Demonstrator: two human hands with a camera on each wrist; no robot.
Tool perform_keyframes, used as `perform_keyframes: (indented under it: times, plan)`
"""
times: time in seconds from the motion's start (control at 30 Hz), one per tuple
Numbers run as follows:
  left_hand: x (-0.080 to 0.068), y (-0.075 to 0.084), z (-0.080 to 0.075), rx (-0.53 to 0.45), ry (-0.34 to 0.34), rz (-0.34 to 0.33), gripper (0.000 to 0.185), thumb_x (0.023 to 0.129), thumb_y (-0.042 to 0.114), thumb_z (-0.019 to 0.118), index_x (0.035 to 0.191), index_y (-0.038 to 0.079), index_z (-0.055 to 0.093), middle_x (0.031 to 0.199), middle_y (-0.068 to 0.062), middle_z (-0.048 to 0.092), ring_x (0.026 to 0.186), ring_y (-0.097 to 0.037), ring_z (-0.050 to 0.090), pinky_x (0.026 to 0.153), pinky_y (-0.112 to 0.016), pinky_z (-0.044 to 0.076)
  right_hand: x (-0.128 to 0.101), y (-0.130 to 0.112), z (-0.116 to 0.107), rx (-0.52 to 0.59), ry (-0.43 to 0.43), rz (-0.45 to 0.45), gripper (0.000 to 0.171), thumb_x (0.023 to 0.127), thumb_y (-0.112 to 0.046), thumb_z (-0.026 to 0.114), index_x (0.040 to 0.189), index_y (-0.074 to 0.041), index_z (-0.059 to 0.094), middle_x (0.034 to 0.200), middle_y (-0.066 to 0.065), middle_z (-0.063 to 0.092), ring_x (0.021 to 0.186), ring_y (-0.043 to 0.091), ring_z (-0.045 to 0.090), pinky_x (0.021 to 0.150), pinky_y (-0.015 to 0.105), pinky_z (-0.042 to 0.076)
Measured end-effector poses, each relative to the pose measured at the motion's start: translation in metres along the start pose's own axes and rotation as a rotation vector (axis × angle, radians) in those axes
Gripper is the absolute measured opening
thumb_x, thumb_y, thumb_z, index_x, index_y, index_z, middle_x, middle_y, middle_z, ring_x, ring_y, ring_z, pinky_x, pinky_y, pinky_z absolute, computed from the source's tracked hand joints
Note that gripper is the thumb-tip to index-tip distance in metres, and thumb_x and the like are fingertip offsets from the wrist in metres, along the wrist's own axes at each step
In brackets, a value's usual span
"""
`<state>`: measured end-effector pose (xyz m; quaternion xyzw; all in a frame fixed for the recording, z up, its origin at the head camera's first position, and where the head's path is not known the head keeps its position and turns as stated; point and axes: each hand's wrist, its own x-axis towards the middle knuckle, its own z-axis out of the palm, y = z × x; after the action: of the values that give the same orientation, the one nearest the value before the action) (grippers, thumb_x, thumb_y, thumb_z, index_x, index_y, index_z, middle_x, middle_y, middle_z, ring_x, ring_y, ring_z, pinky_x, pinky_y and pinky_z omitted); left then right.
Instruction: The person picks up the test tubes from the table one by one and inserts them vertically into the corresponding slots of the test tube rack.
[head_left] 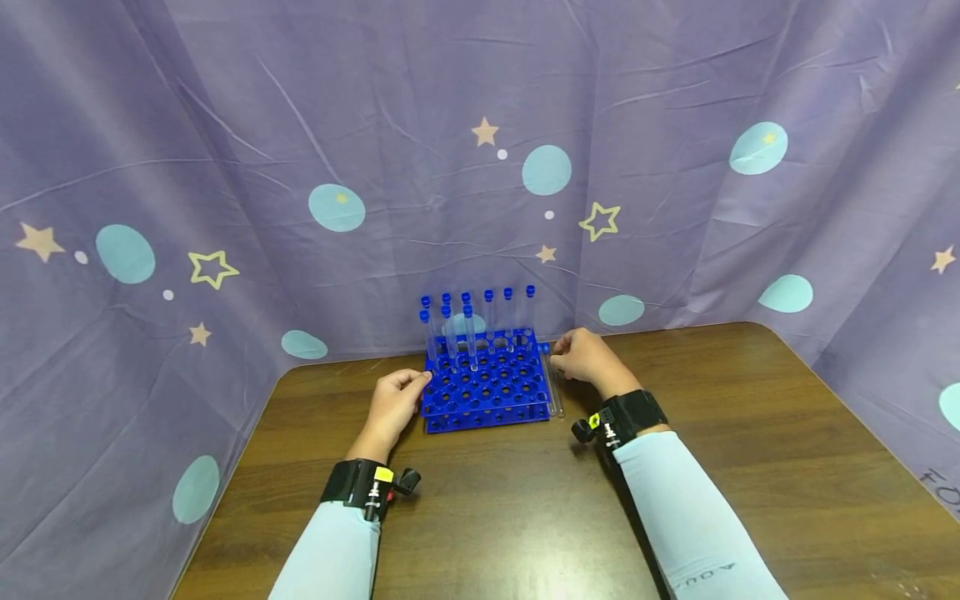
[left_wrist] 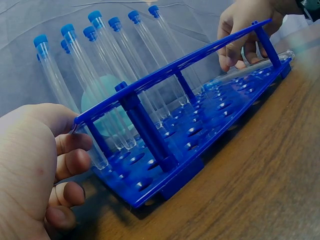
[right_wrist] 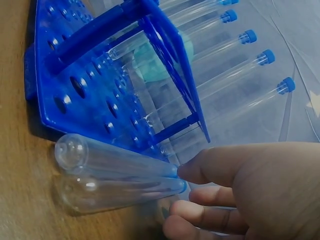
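Note:
A blue test tube rack (head_left: 486,407) stands on the table, with several clear, blue-capped test tubes (head_left: 470,337) upright in its back rows. My left hand (head_left: 396,404) grips the rack's left edge; in the left wrist view the thumb (left_wrist: 57,117) lies on the top plate with fingers curled below. Two capped test tubes (right_wrist: 117,159) lie side by side on the table along the rack's right side. Beside their caps is my right hand (head_left: 588,360), fingers loosely bent. Its thumb (right_wrist: 210,167) is at one cap, and the other fingertips sit apart from the tubes.
The brown wooden table (head_left: 480,517) reaches back to a purple curtain (head_left: 420,167) with stars and dots, close behind the rack. Black straps with small cameras (head_left: 630,417) are on both wrists.

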<state>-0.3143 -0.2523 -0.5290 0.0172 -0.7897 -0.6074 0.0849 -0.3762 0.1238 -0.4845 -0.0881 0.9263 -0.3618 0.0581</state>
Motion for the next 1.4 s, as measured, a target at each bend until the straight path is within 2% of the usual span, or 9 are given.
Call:
perform_keyframes:
  times: [0.27,0.6,0.8,0.93,1.07,1.13,1.2,1.27,1.4]
  plan:
    - [-0.001,0.001,0.001,0.012,0.005,0.0,0.027,0.107,0.021,0.078,0.095,-0.003,0.08,0.069,0.009,0.06,0.061,-0.011,0.054,0.059,-0.025,0.047,-0.001,-0.002,0.002,-0.019,-0.013,0.013,0.03,0.101,-0.021,0.076,0.121,0.001,0.079,0.12,0.021,0.082,0.075,0.019,0.078,0.069,0.033,0.064]
    - [-0.001,0.002,0.0,0.03,-0.004,-0.031,0.028,0.108,0.025,0.078,0.101,-0.002,0.082,0.072,0.007,0.062,0.063,-0.013,0.055,0.06,-0.025,0.048,-0.002,-0.002,0.004,-0.049,0.005,-0.008,0.024,0.1,-0.021,0.077,0.114,-0.002,0.082,0.107,0.016,0.083,0.072,0.017,0.075,0.067,0.032,0.061]
    - [-0.001,0.002,0.0,0.036,0.002,-0.017,0.029,0.108,0.024,0.077,0.101,-0.003,0.082,0.072,0.008,0.061,0.063,-0.012,0.055,0.06,-0.024,0.049,-0.001,-0.002,0.007,-0.075,0.019,-0.018,0.023,0.098,-0.02,0.078,0.112,-0.002,0.081,0.095,0.012,0.082,0.069,0.016,0.074,0.066,0.03,0.058]
    - [-0.001,0.003,0.0,0.035,0.006,-0.009,0.028,0.108,0.023,0.077,0.101,-0.004,0.081,0.072,0.009,0.061,0.063,-0.011,0.055,0.06,-0.024,0.049,0.001,-0.001,0.007,-0.055,0.006,0.004,0.021,0.098,-0.019,0.078,0.11,-0.002,0.078,0.09,0.011,0.08,0.067,0.019,0.075,0.064,0.032,0.061]
    - [-0.002,0.003,0.001,0.032,0.006,-0.015,0.028,0.108,0.023,0.078,0.1,-0.003,0.082,0.072,0.008,0.061,0.063,-0.012,0.055,0.06,-0.024,0.049,0.013,0.011,0.009,-0.029,-0.021,0.03,0.02,0.096,-0.017,0.078,0.107,-0.002,0.073,0.083,0.013,0.078,0.064,0.024,0.076,0.061,0.038,0.064]
    - [-0.002,0.003,0.001,0.034,0.005,-0.021,0.028,0.108,0.024,0.078,0.1,-0.003,0.082,0.071,0.008,0.061,0.063,-0.012,0.055,0.06,-0.024,0.049,0.027,0.03,0.017,-0.024,-0.018,0.009,0.021,0.094,-0.02,0.079,0.104,-0.003,0.072,0.08,0.011,0.077,0.062,0.023,0.076,0.059,0.037,0.064]
    - [-0.002,0.003,0.0,0.035,0.005,-0.024,0.029,0.108,0.025,0.078,0.1,-0.003,0.082,0.071,0.007,0.061,0.063,-0.012,0.055,0.06,-0.024,0.048,0.029,0.032,0.017,-0.038,-0.025,0.02,0.02,0.095,-0.021,0.079,0.103,-0.004,0.071,0.079,0.009,0.077,0.062,0.022,0.075,0.06,0.036,0.063]
    - [-0.002,0.003,0.0,0.038,0.004,-0.025,0.03,0.108,0.026,0.078,0.101,-0.003,0.081,0.07,0.007,0.061,0.062,-0.012,0.055,0.059,-0.025,0.048,0.027,0.03,0.016,-0.04,-0.014,0.029,0.019,0.095,-0.021,0.078,0.102,-0.005,0.07,0.078,0.009,0.077,0.062,0.023,0.076,0.06,0.036,0.063]
    - [-0.002,0.003,0.0,0.048,0.005,-0.032,0.031,0.109,0.028,0.077,0.103,-0.002,0.082,0.072,0.005,0.061,0.064,-0.013,0.056,0.061,-0.025,0.049,0.005,0.002,0.005,-0.066,-0.006,0.072,0.015,0.098,-0.018,0.077,0.093,-0.009,0.067,0.075,0.007,0.074,0.063,0.023,0.075,0.061,0.036,0.06]
